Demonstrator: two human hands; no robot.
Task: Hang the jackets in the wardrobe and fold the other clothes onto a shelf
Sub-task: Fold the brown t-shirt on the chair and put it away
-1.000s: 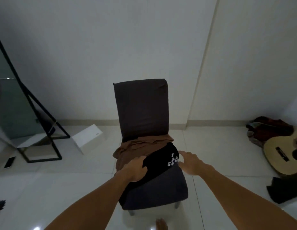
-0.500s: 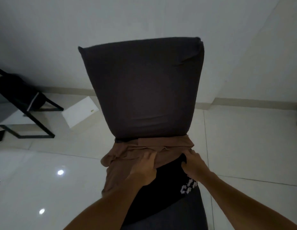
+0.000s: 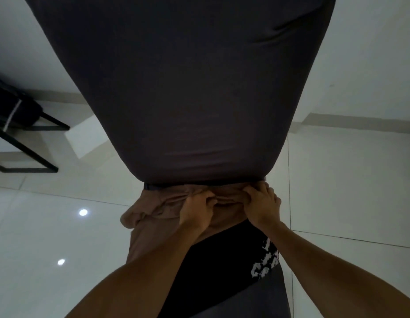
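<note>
Brown cloth, a bunched garment point(image 3: 153, 212), lies on the seat of a chair point(image 3: 188, 88) draped in a dark cover, right at the foot of the backrest. The left hand point(image 3: 197, 212) curls its fingers into the folds, gripping them; the right hand point(image 3: 261, 207), just to its right, pinches the same fabric. Nearer, a black garment with white print point(image 3: 222, 267) lies partly over the brown one, perhaps folded. Far left stands a black metal frame point(image 3: 27, 143) on the pale tiled floor point(image 3: 348, 191).
</note>
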